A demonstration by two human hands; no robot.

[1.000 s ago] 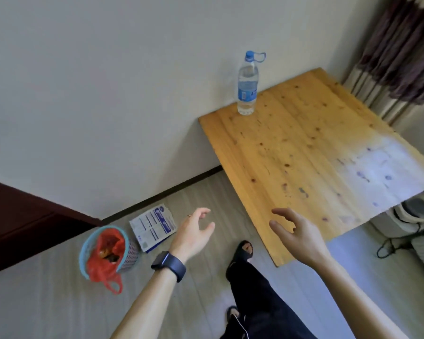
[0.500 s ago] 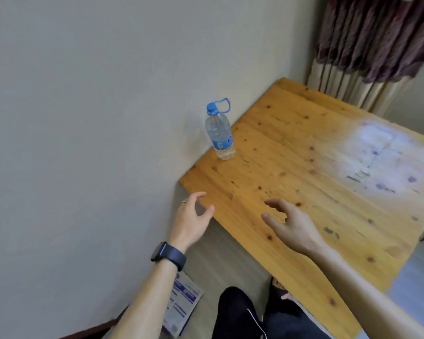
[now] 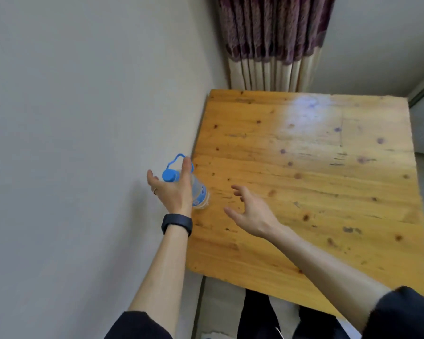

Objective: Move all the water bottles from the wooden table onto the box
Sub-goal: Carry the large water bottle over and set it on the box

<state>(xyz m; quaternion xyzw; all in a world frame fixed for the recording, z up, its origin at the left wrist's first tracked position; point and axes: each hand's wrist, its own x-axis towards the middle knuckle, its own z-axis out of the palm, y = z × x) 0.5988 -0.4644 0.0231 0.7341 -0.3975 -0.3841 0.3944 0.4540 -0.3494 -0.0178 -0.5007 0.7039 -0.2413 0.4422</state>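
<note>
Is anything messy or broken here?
Nothing is spilled or broken. The water bottle stands by the wall edge of the wooden table. A pale patch with bluish spots on the far tabletop looks odd, maybe glare or wear.

The left hand point(image 3: 174, 193) covers much of the clear plastic water bottle with a blue cap point(image 3: 199, 190); whether they touch cannot be told.

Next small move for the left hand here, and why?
Probably close the left hand round the water bottle: its open fingers flank the blue cap without gripping, and the bottle stands on the wooden table by the wall.
</note>
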